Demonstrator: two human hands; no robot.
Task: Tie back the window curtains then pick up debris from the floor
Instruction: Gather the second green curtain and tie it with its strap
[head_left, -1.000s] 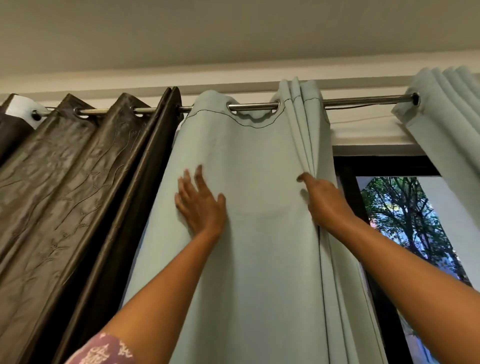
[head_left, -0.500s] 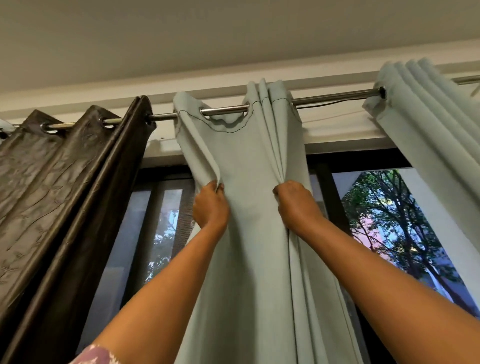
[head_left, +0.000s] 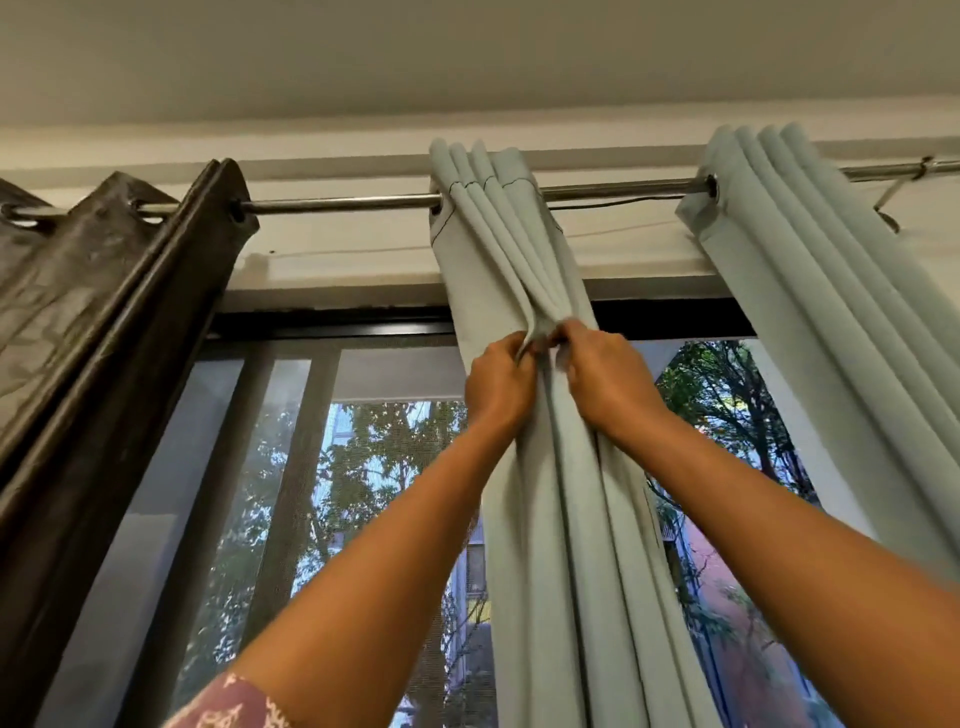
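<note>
Home; curtains (head_left: 545, 467) on window (head_left: 311, 467)

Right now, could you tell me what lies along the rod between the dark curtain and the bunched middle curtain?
Only bare rod; the head view shows window glass below.

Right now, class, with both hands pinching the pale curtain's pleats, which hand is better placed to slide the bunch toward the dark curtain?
Probably the left hand. It grips the pale curtain on the side facing the dark curtain, with bare rod between.
</note>
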